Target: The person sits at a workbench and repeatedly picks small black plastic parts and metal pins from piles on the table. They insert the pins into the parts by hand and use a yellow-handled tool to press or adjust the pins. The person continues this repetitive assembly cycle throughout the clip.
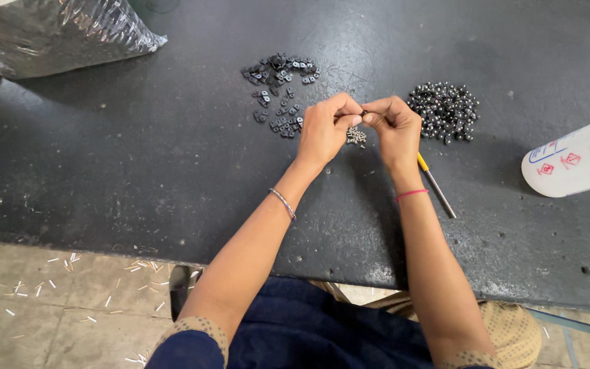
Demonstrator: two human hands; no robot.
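Nearest the person, the near edge of the dark worktop (138,191) ran across the view, with pale slivers scattered on the floor (49,301) below it. Both forearms reached up over that edge toward the middle of the worktop, a thin bangle (283,203) on the left wrist and a pink thread (411,194) on the right.

The left hand (324,130) and right hand (394,126) met fingertip to fingertip, each curled and pinching a tiny dark part (363,113) between thumb and forefinger; it was too small to make out its shape. Under the right wrist lay a screwdriver (436,188) with a yellow handle and a grey shaft, pointing toward the near right corner. Just below the joined fingertips sat a small cluster of silvery screws (356,135).

Beyond the left hand a loose heap of small flat dark pieces (280,89) spread toward the far edge. Beyond the right hand lay a heap of shiny dark round beads (445,111). At the right edge a white plastic bottle (575,160) lay on its side, and a clear plastic bag (56,34) filled the far left corner.
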